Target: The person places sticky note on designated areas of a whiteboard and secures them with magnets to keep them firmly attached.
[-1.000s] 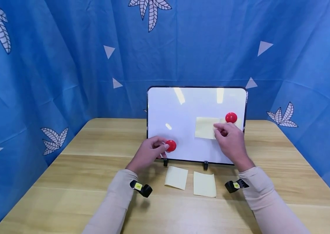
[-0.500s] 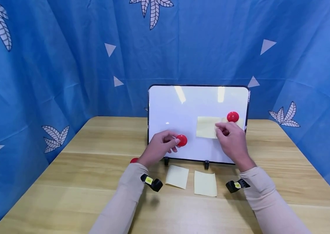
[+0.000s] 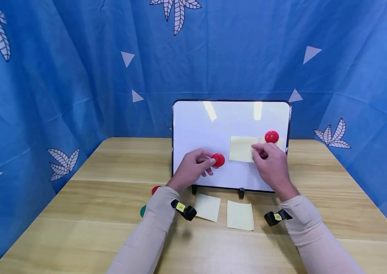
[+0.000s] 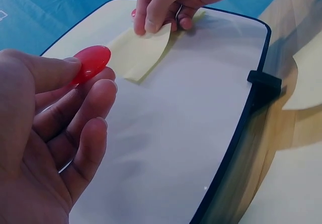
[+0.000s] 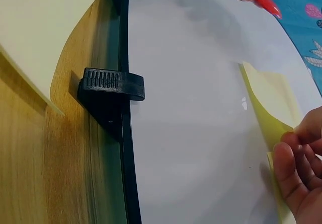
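Note:
My left hand (image 3: 193,167) pinches a red round magnet (image 3: 218,160) between thumb and fingers, in front of the whiteboard (image 3: 197,125) and just left of a pale yellow sticky note (image 3: 240,148). My right hand (image 3: 271,165) pinches that note by its right edge. In the right wrist view, the note (image 5: 271,93) bows away from the board. A second red magnet (image 3: 271,137) sits on the board above my right hand, over another yellow note that the hand largely hides. In the left wrist view, the held magnet (image 4: 94,63) is tilted and apart from the board.
Two more yellow notes, one left (image 3: 208,207) and one right (image 3: 240,215), lie on the wooden table (image 3: 77,228) before the board. Black feet (image 3: 241,193) support the board. A red disc (image 3: 155,189) and a green disc (image 3: 143,211) show beside my left sleeve. Blue curtain surrounds the table.
My left hand has carried the red magnet right and upward across the board, closer to the note. Red and green discs on the table have come into view. My right hand stays put.

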{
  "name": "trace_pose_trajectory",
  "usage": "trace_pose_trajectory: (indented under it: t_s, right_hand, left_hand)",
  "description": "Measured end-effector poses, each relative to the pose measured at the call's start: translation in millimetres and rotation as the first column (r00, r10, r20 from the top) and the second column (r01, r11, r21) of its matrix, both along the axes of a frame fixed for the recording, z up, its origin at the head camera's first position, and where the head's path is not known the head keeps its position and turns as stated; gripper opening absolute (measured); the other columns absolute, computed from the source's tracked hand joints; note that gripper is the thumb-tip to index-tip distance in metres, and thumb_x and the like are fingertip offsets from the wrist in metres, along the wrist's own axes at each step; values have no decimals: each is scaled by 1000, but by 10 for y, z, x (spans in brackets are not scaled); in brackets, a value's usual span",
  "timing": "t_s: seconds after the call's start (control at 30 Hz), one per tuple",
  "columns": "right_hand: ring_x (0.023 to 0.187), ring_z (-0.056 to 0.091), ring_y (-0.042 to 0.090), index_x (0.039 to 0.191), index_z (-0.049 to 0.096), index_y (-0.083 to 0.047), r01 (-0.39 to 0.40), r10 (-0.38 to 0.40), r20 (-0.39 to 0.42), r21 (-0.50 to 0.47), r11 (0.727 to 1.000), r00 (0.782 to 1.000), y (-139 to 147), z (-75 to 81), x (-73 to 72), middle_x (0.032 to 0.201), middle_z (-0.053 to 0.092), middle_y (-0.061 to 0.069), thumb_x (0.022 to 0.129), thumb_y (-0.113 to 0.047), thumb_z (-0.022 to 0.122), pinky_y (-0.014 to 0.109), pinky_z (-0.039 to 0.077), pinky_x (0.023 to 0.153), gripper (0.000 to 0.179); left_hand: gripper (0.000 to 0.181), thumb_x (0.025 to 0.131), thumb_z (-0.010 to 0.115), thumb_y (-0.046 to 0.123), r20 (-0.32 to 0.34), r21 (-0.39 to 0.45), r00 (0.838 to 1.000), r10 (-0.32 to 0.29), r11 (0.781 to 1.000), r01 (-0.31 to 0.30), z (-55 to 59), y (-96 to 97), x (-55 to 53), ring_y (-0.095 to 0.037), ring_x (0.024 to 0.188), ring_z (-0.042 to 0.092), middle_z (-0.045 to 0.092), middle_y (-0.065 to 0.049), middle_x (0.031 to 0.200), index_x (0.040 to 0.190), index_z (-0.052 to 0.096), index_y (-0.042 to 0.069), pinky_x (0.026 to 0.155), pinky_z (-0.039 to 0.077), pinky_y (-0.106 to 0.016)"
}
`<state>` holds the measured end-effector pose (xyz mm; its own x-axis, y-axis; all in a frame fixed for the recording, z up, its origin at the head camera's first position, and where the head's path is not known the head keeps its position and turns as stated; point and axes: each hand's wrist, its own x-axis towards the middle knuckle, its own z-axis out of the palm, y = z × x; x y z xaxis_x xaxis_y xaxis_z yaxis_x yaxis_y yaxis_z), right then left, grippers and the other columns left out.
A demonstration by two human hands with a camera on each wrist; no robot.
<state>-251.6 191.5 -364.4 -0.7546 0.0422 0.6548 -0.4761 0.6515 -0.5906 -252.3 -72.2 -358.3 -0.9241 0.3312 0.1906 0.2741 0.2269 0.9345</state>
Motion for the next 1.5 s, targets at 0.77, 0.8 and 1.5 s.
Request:
trace_pose_trajectory:
  t_s: [0.77,0.8,1.5]
  right_hand:
    - [76,55,19,106,74,1,8,-7,-17,6,1000,1000,17,13,-4,85,62,7,92,-5,69,19,42,63,17]
    - [76,55,19,106,74,1,10,-10,-13,6,1000,1000,16,10,-1,85,62,7,92,-6,69,19,42,63,17]
    - [77,56,19,108,74,0,-7,7,8,6,1000,1000,30,2,-9,88,63,7,93,-7,68,21,45,64,17]
  left_hand:
    - [18,98,68,21,-40,85,998,44,996,-40,92,314,-95,-24,74,69,73,-4,96,111,61,12,68,56,-32]
    - [18,97,68,22,-37,90,998,53,995,-49,92,326,-97,-24,73,69,73,-4,96,111,61,13,68,56,-32]
    - [15,99,66,19,-107,139,965,240,965,-224,182,622,-143,-22,67,66,72,0,96,113,64,16,70,56,-41]
